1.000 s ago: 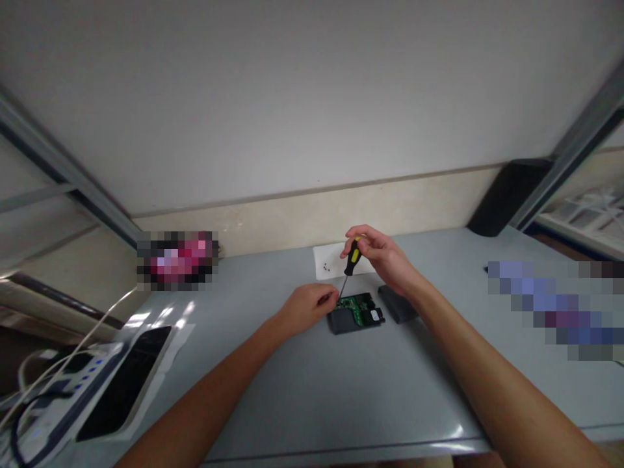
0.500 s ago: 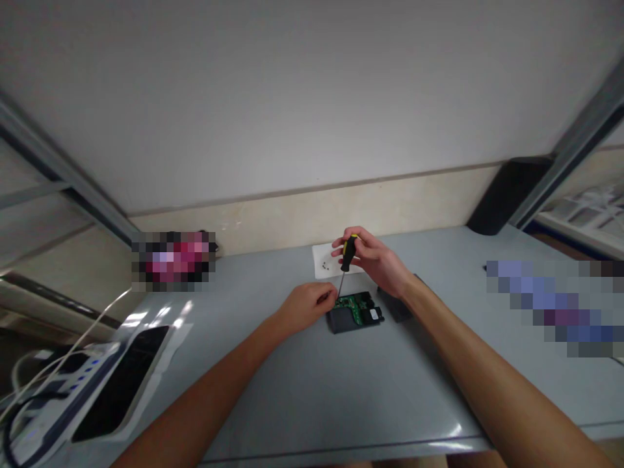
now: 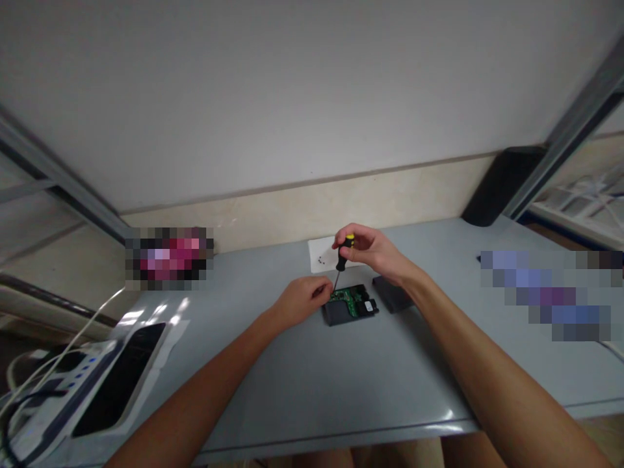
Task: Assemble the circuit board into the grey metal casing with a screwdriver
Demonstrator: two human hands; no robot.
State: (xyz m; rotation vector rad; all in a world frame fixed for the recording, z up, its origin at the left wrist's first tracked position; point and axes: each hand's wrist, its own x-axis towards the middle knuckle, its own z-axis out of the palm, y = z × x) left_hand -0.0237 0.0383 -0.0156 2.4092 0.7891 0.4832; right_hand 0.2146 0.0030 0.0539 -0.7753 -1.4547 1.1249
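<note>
My right hand [image 3: 366, 248] grips a black and yellow screwdriver [image 3: 342, 255], its shaft slanting down to the upper left part of an opened electronic device [image 3: 344, 313]. A green circuit board [image 3: 351, 303] shows in the device, beside a dark flat block and a small white label. At the device's left edge, my left hand [image 3: 305, 299] is closed, fingers pinched near the screwdriver's tip; whatever lies between them is hidden. A dark flat cover [image 3: 390, 296] rests to the right, partly under my right wrist. Several tiny dark screws [image 3: 320, 260] lie on a white sheet [image 3: 314, 250] behind.
A phone [image 3: 121, 380] and a white power strip [image 3: 53, 403] with cables lie at the left of the grey table [image 3: 292, 390]. Blurred-out items sit at the back left and right. A black cylinder [image 3: 502, 185] leans by the right frame post.
My right hand has turned the screwdriver, and its fingers now wrap more closely round the handle. The left hand stays at the device. The whole view has shifted slightly.
</note>
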